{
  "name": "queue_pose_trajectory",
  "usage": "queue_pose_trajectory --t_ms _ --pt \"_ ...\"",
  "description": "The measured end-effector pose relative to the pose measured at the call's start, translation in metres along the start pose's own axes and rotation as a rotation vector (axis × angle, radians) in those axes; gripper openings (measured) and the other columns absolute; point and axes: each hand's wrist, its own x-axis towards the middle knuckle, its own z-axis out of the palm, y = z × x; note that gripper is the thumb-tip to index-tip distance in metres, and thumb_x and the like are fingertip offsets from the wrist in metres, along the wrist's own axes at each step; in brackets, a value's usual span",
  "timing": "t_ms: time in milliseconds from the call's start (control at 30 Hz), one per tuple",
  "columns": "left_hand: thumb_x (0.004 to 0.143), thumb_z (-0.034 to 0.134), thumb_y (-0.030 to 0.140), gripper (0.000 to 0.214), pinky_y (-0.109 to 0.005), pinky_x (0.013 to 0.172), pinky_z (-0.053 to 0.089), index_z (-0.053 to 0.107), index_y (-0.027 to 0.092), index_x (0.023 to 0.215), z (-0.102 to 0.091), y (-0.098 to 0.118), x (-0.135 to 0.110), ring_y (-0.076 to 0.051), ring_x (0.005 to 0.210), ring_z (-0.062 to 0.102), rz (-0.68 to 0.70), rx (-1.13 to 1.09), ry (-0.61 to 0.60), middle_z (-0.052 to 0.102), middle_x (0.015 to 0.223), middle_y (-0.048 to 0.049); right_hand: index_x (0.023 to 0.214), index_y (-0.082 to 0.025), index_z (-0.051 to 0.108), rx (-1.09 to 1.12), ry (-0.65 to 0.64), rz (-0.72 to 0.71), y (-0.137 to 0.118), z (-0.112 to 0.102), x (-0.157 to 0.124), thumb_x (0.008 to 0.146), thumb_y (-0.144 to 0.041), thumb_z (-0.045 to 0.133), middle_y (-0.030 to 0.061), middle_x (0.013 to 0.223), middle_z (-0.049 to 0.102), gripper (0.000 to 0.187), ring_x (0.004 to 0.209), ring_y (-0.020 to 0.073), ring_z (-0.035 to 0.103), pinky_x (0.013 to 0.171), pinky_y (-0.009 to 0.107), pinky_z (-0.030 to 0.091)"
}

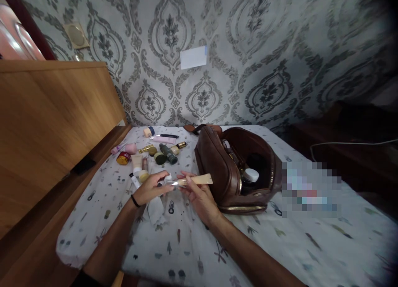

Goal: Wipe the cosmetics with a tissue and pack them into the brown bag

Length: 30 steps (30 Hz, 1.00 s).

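A beige squeeze tube [200,179] with a clear, shiny end lies level between my hands. My right hand [203,202] grips its middle, thumb on top and fingers behind. At the clear end, my left hand [149,189], with a black band at the wrist, closes its fingers round a white wipe [156,211] pressed there; part of the wipe hangs below the palm. Just right of the tube stands a brown leather bag [209,162], unzipped, with a white-lidded jar [251,175] and other items inside. Behind my left hand lies a yellowish round jar [143,176].
Several cosmetics spread over the patterned sheet [186,249]: a red-and-gold jar [123,157], a dark green tube [168,153], a pink tube [164,140], a cream tube [137,162]. A wooden panel [62,125] borders the left; a patterned wall [202,96] stands behind. A blurred patch covers something at right.
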Motion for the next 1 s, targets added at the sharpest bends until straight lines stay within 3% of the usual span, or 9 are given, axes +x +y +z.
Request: queue_pose_trajectory --t_ms 133,200,300,400,467,567,767,867,1000 --pt "0.072 0.073 0.048 0.038 -0.020 0.052 0.043 0.051 0.018 0.081 -0.006 -0.002 0.001 -0.010 0.061 0.050 0.008 -0.006 0.068 0.050 0.076 0.0035 0.091 -0.022 0.074 0.001 0.003 -0.001 -0.001 0.002 -0.002 0.065 -0.040 0.085 0.0026 0.087 0.073 0.034 0.082 0.0158 0.066 0.075 0.029 0.053" --pt "0.079 0.064 0.051 0.035 -0.022 0.054 0.044 0.054 0.017 0.081 -0.008 -0.004 0.002 -0.011 0.060 0.051 0.042 0.048 0.148 0.051 0.075 0.0028 0.088 -0.021 0.074 0.005 -0.001 -0.002 -0.001 0.002 -0.002 0.064 -0.039 0.086 0.0031 0.088 0.073 0.032 0.083 0.0160 0.066 0.078 0.030 0.054" --pt "0.093 0.044 0.046 0.037 -0.030 0.072 0.048 0.058 0.017 0.075 -0.012 -0.006 0.003 -0.016 0.071 0.055 0.153 0.330 0.327 0.055 0.072 -0.0004 0.085 -0.020 0.075 0.014 0.002 -0.012 -0.002 0.002 -0.001 0.064 -0.037 0.086 0.0040 0.091 0.073 0.029 0.084 0.0166 0.066 0.080 0.031 0.054" --pt "0.094 0.044 0.040 0.035 -0.042 0.098 0.040 0.064 0.018 0.076 -0.012 -0.006 0.003 -0.023 0.096 0.058 0.293 0.614 0.471 0.063 0.091 -0.0071 0.084 -0.019 0.076 0.015 0.003 -0.020 -0.002 0.002 -0.001 0.065 -0.037 0.085 0.0048 0.092 0.073 0.028 0.086 0.0177 0.066 0.081 0.032 0.055" --pt "0.095 0.044 0.038 0.032 -0.043 0.103 0.037 0.066 0.018 0.083 -0.009 -0.004 0.002 -0.024 0.104 0.057 0.358 0.655 0.493 0.065 0.099 -0.0091 0.083 -0.019 0.076 0.021 0.000 -0.028 -0.003 0.002 -0.001 0.064 -0.038 0.085 0.0047 0.092 0.073 0.028 0.088 0.0183 0.066 0.082 0.032 0.055" --pt "0.097 0.038 0.035 0.033 -0.036 0.091 0.044 0.065 0.018 0.089 -0.002 0.003 -0.001 -0.022 0.096 0.060 0.353 0.529 0.415 0.067 0.094 -0.0087 0.083 -0.020 0.076 0.032 -0.010 -0.042 -0.003 0.002 -0.001 0.065 -0.037 0.085 0.0042 0.090 0.074 0.027 0.088 0.0192 0.067 0.082 0.034 0.056" --pt "0.094 0.045 0.045 0.032 -0.025 0.061 0.043 0.062 0.018 0.095 0.005 0.005 -0.003 -0.016 0.067 0.060 0.149 0.188 0.183 0.064 0.073 -0.0017 0.086 -0.021 0.075 0.014 -0.029 -0.046 -0.004 0.002 -0.002 0.067 -0.037 0.083 0.0053 0.094 0.074 0.027 0.092 0.0219 0.067 0.086 0.038 0.054" --pt "0.087 0.056 0.051 0.033 -0.021 0.048 0.035 0.060 0.018 0.093 0.003 0.003 -0.001 -0.013 0.056 0.055 0.043 -0.006 0.161 0.061 0.065 0.0011 0.090 -0.020 0.074 -0.005 -0.034 -0.027 -0.005 0.002 -0.003 0.067 -0.039 0.083 0.0061 0.097 0.074 0.031 0.094 0.0223 0.066 0.084 0.037 0.053" --pt "0.080 0.063 0.056 0.040 -0.018 0.040 0.027 0.057 0.017 0.091 -0.003 0.002 0.001 -0.009 0.049 0.050 -0.030 -0.178 0.238 0.059 0.063 0.0023 0.093 -0.020 0.074 -0.054 0.033 -0.005 -0.005 0.001 -0.002 0.065 -0.044 0.083 0.0046 0.092 0.073 0.038 0.084 0.0189 0.064 0.066 0.029 0.049"
